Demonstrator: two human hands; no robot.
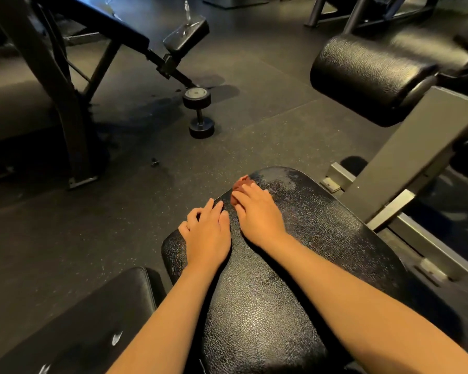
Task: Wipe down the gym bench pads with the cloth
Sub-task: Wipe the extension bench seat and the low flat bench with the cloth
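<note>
One cloth, reddish-brown and bunched, lies near the far left corner of the black seat pad, at centre frame. Only its far edge shows; the rest is covered by the right hand. This hand lies palm down with fingers extended and flat over the cloth, pressing it to the pad rather than gripping it. That posture likely spreads pressure for a wiping stroke.

The left hand rests palm down at the pad's left edge, just beside the right hand. Its index finger is extended and the outer fingers bend loosely at the rim. It holds nothing, and its position suggests bracing.

The pad surface is pebbled vinyl; a dull sheen near its far end may be moisture. A second pad sits at lower left. A roller pad on a grey steel frame occupies the upper right. A dumbbell lies on the dark speckled rubber floor at upper centre, beside an inclined bench at upper left. Lighting is dim.
</note>
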